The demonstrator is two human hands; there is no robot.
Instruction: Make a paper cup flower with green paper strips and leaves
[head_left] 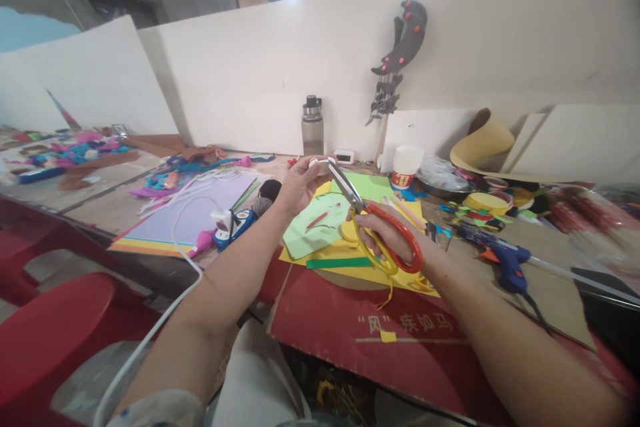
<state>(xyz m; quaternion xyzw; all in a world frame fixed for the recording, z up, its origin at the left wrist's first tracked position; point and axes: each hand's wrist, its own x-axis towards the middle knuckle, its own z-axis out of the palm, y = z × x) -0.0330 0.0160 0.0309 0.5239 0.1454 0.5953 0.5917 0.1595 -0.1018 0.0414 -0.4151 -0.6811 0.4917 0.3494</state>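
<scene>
My left hand [299,188] is raised over the table, its fingers closed on a small white piece with red at its edge [320,165]. In my right hand [384,235] are scissors with red and yellow handles [350,192]; their slightly parted blades point up and left, with the tips at the white piece. Beneath both hands are light green paper [300,230] with thin red and dark strips on it, yellow paper [295,255] and a dark green strip [340,263].
A blue glue gun [511,265] lies on cardboard at the right. Behind stand a bottle [313,130] and a paper cup [406,167]. A white cable [173,307] runs past my left arm, near a power strip [235,229]. A red stool [60,327] is at the left.
</scene>
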